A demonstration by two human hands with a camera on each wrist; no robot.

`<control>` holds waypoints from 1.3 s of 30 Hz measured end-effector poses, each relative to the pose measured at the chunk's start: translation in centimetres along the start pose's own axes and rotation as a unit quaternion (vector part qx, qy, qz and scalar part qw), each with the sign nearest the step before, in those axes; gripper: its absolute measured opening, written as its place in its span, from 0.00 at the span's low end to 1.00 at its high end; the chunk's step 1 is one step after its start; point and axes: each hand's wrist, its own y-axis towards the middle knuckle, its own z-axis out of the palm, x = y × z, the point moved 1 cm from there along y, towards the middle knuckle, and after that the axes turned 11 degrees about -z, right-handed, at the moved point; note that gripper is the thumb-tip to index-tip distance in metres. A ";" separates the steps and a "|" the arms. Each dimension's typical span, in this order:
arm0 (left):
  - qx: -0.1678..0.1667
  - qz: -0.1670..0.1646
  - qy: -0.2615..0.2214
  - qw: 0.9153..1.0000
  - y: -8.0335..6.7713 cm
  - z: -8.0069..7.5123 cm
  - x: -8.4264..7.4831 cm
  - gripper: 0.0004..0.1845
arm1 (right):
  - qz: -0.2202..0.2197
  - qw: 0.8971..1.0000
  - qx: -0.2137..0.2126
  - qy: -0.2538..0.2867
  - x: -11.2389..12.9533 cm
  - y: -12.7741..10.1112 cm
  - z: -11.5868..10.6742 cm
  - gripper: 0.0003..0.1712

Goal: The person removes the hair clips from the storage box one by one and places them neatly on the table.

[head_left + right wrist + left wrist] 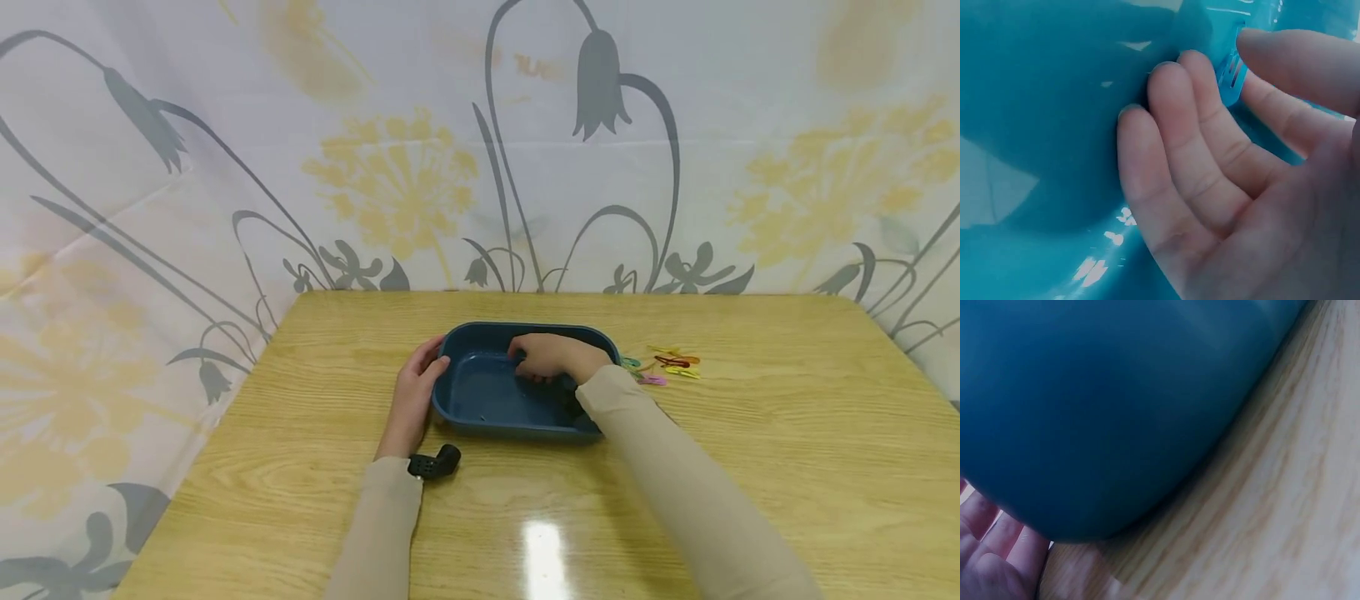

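A dark blue plastic basin (487, 404) with rounded corners stands on the wooden table. My left hand (415, 385) holds its left end, thumb at the rim and the other fingers along the outer wall; those fingers (1000, 534) show beside the wall in the left wrist view. Reaching over the right side, my right hand (553, 357) is down inside the basin. In the right wrist view, thumb and index finger of the right hand (1229, 169) pinch a small slotted blue clip (1231, 81). The other fingers lie near the basin's inner surface.
Several small coloured clips (675, 362) lie loosely on the table (787, 433) just right of the basin, some partly hidden by its rim. A flower-patterned cloth (420, 100) hangs behind the table.
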 end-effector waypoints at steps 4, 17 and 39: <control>-0.003 -0.004 -0.001 1.000 0.1 -0.1 0.0 0.19 | 0.017 0.999 -0.003 -0.027 1.0 0.2 0.0 0.16; -0.005 -0.007 -0.002 1.000 -0.1 0.2 -0.2 0.18 | 0.050 0.991 0.010 -0.127 2.0 0.4 0.2 0.16; -0.004 -0.016 -0.006 1.000 0.1 0.1 0.0 0.19 | -0.004 0.997 -0.030 -0.076 1.3 -1.4 -1.3 0.08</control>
